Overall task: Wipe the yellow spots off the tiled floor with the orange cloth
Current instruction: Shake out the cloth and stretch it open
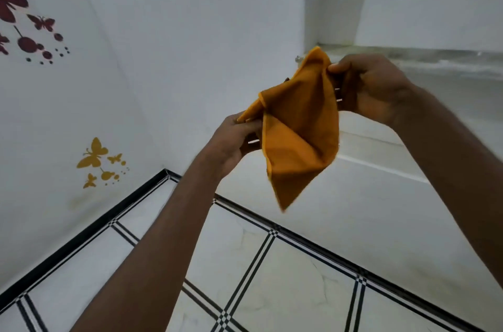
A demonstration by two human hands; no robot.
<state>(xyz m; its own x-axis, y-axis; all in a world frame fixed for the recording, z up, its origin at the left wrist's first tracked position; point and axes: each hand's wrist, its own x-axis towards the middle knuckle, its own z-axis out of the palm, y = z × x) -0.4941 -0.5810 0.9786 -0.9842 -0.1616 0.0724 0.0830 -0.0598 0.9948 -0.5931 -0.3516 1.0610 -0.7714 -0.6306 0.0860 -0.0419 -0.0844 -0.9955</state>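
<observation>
Orange cloth (299,127): aloft, crumpled, above tiled floor (285,277)
Left hand (234,141): fingers pinching left edge
Right hand (373,86): fingertips pinching top corner

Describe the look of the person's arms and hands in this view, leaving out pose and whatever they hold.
Both forearms are bare right down to the bottom and right edges of the picture: no sleeves or cuffs show. The left hand and right hand wear no gloves. No watch, bracelet or ring is visible on the parts that show, though several fingers are hidden behind fabric.
</observation>
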